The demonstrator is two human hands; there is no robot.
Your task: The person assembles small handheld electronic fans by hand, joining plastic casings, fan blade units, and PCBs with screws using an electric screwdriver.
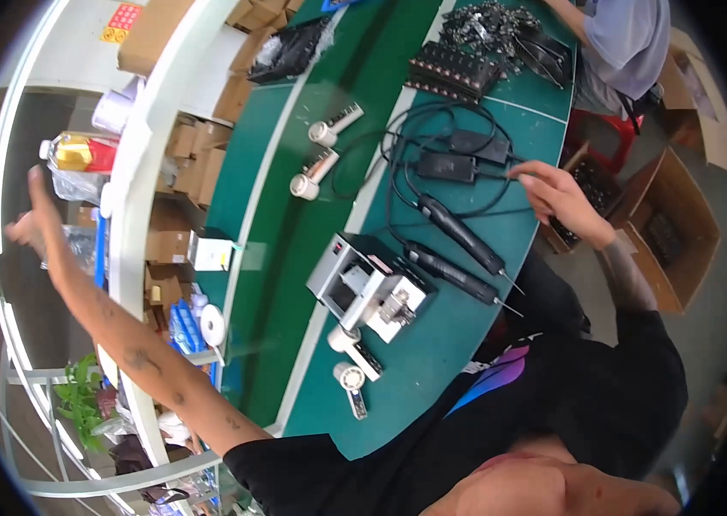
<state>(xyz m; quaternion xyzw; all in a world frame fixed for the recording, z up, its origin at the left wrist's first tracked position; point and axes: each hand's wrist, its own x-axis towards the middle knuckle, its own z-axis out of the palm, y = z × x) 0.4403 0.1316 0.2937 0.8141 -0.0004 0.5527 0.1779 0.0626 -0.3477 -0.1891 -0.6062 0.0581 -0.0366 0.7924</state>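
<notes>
The long green tabletop [432,361] carries a grey boxy metal machine [368,288] near its middle. Beside that lie two black pen-shaped electric screwdrivers [458,249] with thin tips, their cables looping up to two flat black power adapters [458,159]. The right hand [557,193] rests at the tabletop's edge, fingers curled together, fingertips touching a cable beside the adapters. The left hand [32,224] is raised well away toward a white shelf frame [135,172], fingers spread, holding nothing.
</notes>
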